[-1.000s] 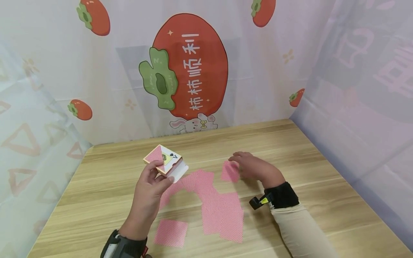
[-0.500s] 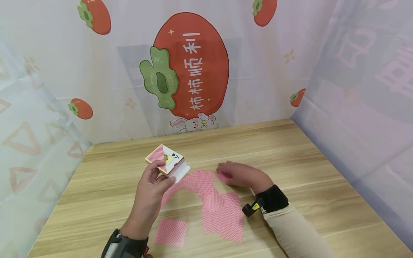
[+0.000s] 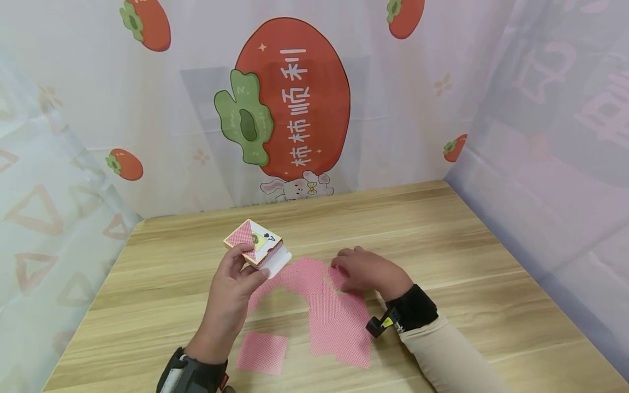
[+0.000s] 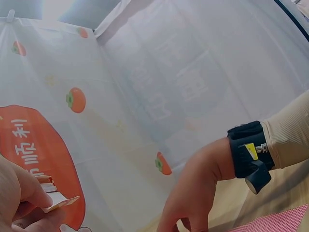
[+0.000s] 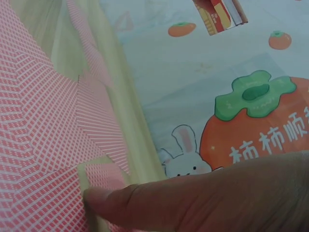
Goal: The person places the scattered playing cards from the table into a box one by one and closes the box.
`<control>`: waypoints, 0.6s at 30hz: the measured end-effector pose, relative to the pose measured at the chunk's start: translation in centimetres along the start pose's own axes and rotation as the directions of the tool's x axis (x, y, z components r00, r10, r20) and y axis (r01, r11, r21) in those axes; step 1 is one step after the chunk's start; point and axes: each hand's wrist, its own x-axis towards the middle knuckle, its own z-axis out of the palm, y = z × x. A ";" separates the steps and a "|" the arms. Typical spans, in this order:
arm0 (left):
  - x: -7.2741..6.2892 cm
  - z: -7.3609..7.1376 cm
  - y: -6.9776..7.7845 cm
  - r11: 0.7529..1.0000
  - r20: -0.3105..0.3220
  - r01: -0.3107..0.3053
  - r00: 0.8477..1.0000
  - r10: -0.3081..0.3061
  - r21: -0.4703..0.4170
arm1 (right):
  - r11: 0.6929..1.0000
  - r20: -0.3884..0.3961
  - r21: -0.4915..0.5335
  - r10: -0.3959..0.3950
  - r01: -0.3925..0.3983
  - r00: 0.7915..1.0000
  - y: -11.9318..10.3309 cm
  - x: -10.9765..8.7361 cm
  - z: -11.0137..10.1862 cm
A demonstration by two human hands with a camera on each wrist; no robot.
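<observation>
Right hand (image 3: pixel 369 274) slides nearer spread cards (image 3: pixel 324 322), fingers bent over single card (image 3: pixel 335 277), pinch unclear. Left hand (image 3: pixel 229 289) grips box (image 3: pixel 259 240). I reckon cards light, slippery, bendy: take edges.

Cards (image 3: pixel 326 327): pink-and-white check. Box (image 3: pixel 255 239): red check, white and yellow. Table (image 3: pixel 162 284): light-brown grain. Backdrop (image 3: pixel 393 131): white, red-orange persimmons (image 3: pixel 321 98).

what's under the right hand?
Part of one pink-checked card, patterned back up, shows past the fingers of the right hand, above the table. The hand hides the rest of that card and whatever lies below the palm.
</observation>
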 end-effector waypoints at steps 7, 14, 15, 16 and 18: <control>0.0 0.2 0.1 1.000 0.001 0.003 1.000 -0.003 0.013 | 0.998 0.048 0.008 0.066 -0.066 0.997 -0.4 -0.6 -0.6; -0.2 0.2 0.1 0.999 0.000 0.006 1.000 -0.006 0.036 | 0.995 0.082 0.015 0.101 -0.103 0.991 -1.0 -0.8 -0.7; -0.2 0.2 0.1 0.999 0.001 0.007 1.000 -0.007 0.033 | 0.994 0.086 0.016 0.104 -0.106 0.991 -1.0 -0.7 -0.7; -0.2 0.2 0.1 0.999 0.002 0.008 1.000 -0.008 0.033 | 0.994 0.090 0.017 0.109 -0.111 0.990 -1.0 -0.7 -0.7; -0.1 0.2 0.0 0.999 0.003 0.008 1.000 -0.008 0.034 | 0.992 0.095 0.022 0.119 -0.122 0.988 -1.0 -0.7 -0.7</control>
